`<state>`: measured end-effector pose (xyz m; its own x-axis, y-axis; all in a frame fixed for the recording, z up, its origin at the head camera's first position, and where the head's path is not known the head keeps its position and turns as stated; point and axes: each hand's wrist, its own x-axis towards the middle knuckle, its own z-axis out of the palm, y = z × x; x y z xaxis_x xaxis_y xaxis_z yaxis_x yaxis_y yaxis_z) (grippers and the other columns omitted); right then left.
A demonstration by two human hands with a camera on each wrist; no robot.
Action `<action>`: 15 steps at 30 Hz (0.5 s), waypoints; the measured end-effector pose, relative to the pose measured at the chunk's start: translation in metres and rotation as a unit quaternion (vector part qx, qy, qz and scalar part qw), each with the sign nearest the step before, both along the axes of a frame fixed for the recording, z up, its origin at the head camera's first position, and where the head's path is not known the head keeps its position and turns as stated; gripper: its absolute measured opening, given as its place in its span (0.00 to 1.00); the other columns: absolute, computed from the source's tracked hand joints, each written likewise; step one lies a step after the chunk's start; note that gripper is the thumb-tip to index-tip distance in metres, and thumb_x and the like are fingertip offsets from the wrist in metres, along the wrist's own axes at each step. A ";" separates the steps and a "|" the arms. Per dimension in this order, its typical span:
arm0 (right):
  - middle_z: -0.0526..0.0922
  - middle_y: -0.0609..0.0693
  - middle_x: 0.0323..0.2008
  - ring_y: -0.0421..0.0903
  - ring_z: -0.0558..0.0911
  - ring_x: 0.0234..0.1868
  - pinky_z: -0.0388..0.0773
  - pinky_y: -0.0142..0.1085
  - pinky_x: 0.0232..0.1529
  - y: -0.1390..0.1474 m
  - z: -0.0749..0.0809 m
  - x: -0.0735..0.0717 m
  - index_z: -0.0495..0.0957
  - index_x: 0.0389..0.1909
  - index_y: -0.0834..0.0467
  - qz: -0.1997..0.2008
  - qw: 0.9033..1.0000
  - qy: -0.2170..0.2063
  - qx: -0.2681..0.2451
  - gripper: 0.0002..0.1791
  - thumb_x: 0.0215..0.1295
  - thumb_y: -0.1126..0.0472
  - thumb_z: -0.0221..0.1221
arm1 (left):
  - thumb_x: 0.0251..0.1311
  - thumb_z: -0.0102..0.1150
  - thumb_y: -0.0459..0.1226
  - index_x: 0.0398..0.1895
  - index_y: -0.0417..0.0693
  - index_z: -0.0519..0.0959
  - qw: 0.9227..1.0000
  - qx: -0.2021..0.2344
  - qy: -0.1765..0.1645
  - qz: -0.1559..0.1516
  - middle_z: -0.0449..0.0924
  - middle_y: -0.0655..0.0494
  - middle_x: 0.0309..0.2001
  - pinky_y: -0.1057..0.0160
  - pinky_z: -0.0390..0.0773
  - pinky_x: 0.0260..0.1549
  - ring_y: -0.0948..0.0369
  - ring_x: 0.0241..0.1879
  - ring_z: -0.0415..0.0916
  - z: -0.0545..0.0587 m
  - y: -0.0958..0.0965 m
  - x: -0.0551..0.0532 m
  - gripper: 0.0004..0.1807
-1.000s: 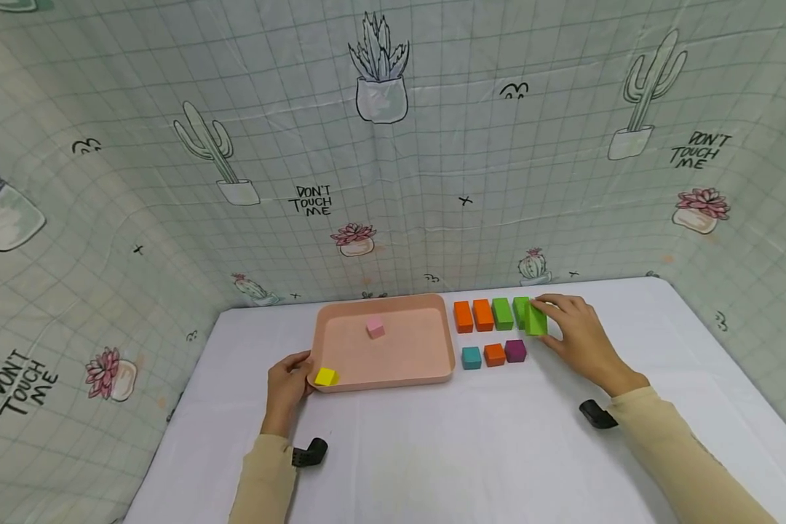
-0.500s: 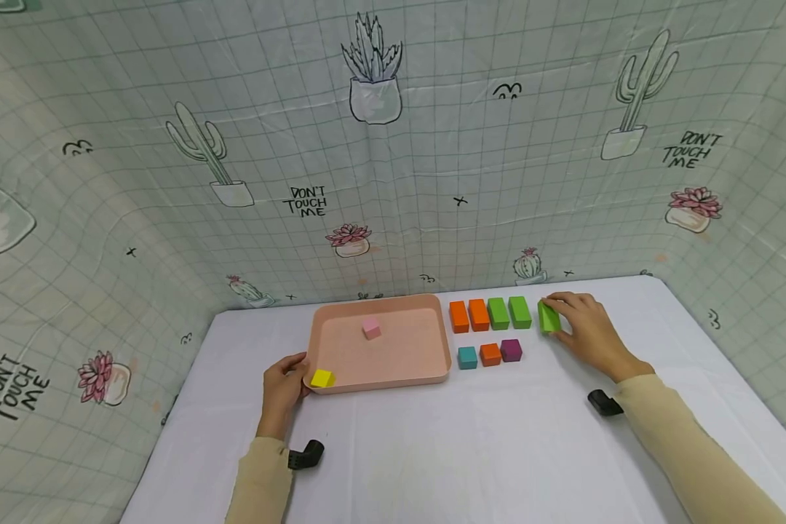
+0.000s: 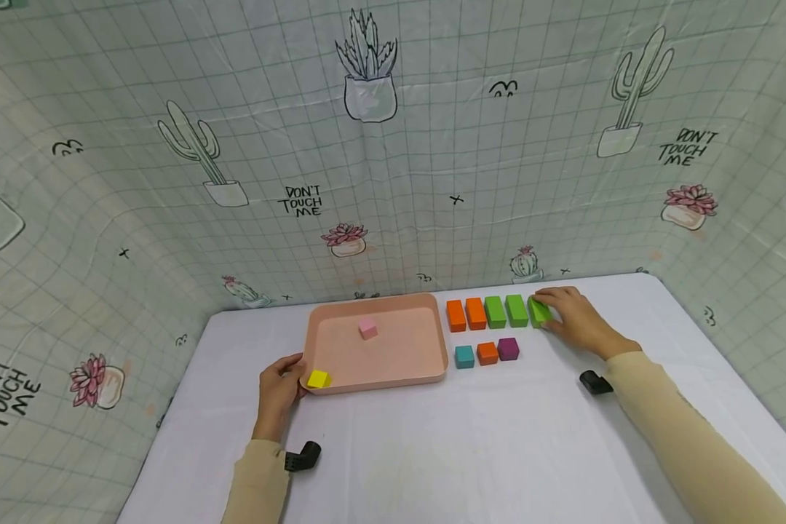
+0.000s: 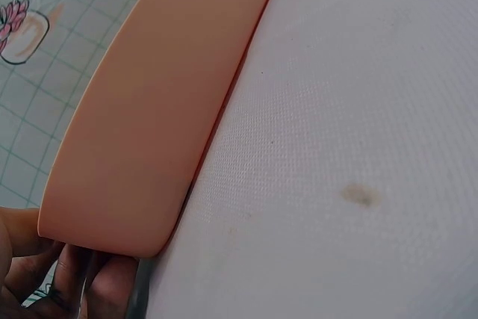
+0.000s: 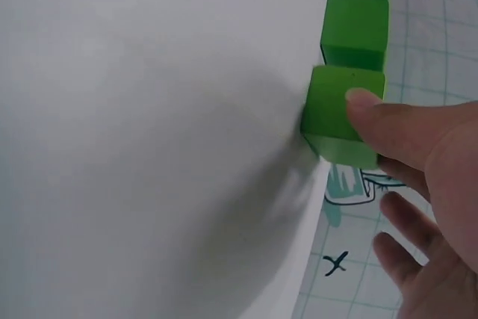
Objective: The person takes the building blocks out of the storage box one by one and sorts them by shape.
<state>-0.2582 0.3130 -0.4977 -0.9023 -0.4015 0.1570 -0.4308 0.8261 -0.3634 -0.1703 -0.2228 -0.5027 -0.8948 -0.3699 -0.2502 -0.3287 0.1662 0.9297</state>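
Observation:
My right hand pinches a green block at the right end of the back row. In the right wrist view the thumb lies on the near face of that green block, which stands close beside the other green blocks. At the left, my left hand grips the near left corner of a pink tray; the left wrist view has its fingers at the end of the tray wall. Inside the tray sit a yellow block near that corner and a pink block toward the back.
Left of the held block stand two green blocks and two orange blocks. A front row has a teal cube, an orange cube and a purple cube. A printed cloth hangs behind the white table.
My right hand shifted the green block right, away from its neighbour, then back left, closing most of the gap. My left hand stays at the tray corner; the head view drifted slightly.

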 end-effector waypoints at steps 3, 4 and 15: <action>0.74 0.71 0.67 0.74 0.68 0.68 0.62 0.71 0.69 0.002 0.003 -0.005 0.75 0.68 0.71 0.008 1.000 -0.022 0.006 0.30 0.65 0.71 0.70 | 0.78 0.54 0.33 0.64 0.29 0.79 1.000 0.000 0.000 0.001 0.76 0.46 0.42 0.74 0.77 0.22 0.68 0.23 0.72 0.000 0.001 -0.001 0.19; 0.74 0.71 0.67 0.74 0.68 0.68 0.62 0.71 0.69 0.003 0.004 -0.006 0.75 0.68 0.72 0.011 1.000 -0.027 0.008 0.30 0.65 0.70 0.70 | 0.78 0.54 0.33 0.64 0.29 0.79 1.000 0.000 0.000 0.001 0.76 0.46 0.42 0.74 0.77 0.22 0.68 0.23 0.72 0.000 0.002 -0.001 0.19; 0.76 0.70 0.67 0.73 0.70 0.67 0.64 0.71 0.67 0.003 0.004 -0.011 0.75 0.67 0.72 0.028 0.999 -0.027 0.010 0.30 0.65 0.70 0.70 | 0.79 0.54 0.34 0.64 0.28 0.78 1.000 -0.009 0.005 -0.001 0.76 0.45 0.44 0.75 0.77 0.22 0.68 0.24 0.72 0.000 0.002 0.001 0.19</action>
